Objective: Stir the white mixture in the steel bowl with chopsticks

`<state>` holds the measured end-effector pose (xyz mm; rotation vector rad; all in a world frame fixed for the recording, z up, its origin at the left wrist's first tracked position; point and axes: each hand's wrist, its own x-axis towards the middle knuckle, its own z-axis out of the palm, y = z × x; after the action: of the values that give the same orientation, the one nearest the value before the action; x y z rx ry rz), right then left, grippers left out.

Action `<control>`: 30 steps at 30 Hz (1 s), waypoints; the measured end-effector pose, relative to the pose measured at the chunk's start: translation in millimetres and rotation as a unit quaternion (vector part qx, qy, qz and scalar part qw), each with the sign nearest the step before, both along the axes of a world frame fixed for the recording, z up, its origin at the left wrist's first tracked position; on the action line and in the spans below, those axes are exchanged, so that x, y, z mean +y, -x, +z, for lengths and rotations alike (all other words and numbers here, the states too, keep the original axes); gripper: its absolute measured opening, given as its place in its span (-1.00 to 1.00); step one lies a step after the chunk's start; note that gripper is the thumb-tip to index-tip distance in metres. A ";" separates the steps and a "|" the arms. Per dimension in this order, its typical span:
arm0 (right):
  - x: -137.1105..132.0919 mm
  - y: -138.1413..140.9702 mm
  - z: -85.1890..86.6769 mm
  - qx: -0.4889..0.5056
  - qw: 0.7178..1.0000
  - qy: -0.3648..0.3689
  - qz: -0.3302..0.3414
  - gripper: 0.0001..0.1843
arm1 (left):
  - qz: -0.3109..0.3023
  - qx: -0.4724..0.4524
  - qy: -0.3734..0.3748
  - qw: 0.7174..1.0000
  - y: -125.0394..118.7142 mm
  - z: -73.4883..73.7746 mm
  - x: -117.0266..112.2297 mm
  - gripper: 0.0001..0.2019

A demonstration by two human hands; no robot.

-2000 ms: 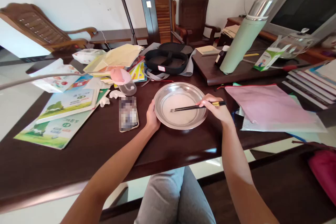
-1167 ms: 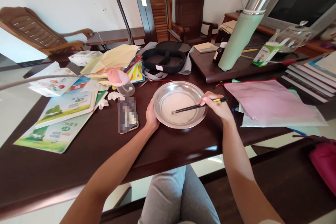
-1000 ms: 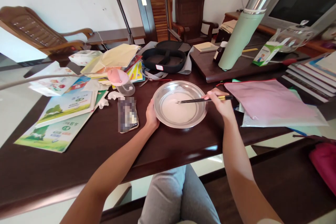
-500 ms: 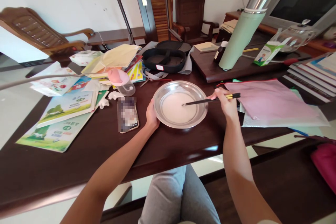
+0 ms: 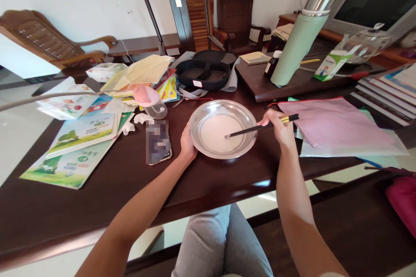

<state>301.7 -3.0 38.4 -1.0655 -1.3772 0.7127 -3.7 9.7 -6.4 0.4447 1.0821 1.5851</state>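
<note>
A round, shiny metal basin (image 5: pixel 224 153) stands on the dark wooden table, with a whitish layer (image 5: pixel 214 132) covering its bottom; whether that is liquid or powder I cannot tell. My left hand (image 5: pixel 188 142) grips the basin's left side, its fingertips partly hidden beneath the rim. In my right hand (image 5: pixel 277 124), at the basin's right, are black chopsticks (image 5: pixel 248 130) with gold-banded ends. They slant down over the rim, and their tips touch the whitish layer near its middle. A phone (image 5: pixel 158 143) lies left of my left hand.
Workbooks (image 5: pixel 81 138) and papers spread across the left side. Behind the basin sits an open black case (image 5: pixel 203 73). A green thermos (image 5: pixel 297 47) stands on a raised board at the right, above a pink zip pouch (image 5: pixel 338 121). The table's front edge runs above my lap.
The chopstick tips have shifted slightly downward in the whitish layer, toward me. My left hand and the basin stay where they were.
</note>
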 end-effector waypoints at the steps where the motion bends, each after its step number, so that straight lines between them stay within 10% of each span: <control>1: -0.9 1.2 0.3 -0.003 1.000 0.005 0.026 -0.23 | 0.003 -0.002 -0.002 1.000 -0.3 0.3 0.0 -0.73; 5: -1.3 11.4 -0.1 -0.059 0.993 0.016 0.106 -0.31 | 0.011 -0.010 -0.008 1.000 -1.2 1.5 0.1 -0.78; 12: 1.4 -1.2 -1.8 -0.007 1.000 -0.011 -0.008 -0.27 | -0.009 -0.009 -0.008 1.000 0.8 -0.6 0.1 -0.73; 18: -2.8 10.4 1.7 -0.050 0.992 0.024 0.115 -0.31 | -0.003 -0.003 -0.007 1.000 0.8 -1.1 0.7 -0.72; 25: -0.5 2.4 1.8 -0.013 1.000 0.000 0.003 -0.26 | -0.002 -0.001 -0.004 1.000 1.4 -1.0 0.9 -0.75; 30: -3.0 9.3 3.1 -0.040 0.994 0.026 0.101 -0.30 | 0.004 -0.005 -0.003 1.000 0.5 0.5 0.4 -0.78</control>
<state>292.3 -6.0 41.5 -1.0137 -1.5572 0.8653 -4.3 10.1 -5.9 0.4370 1.0732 1.5970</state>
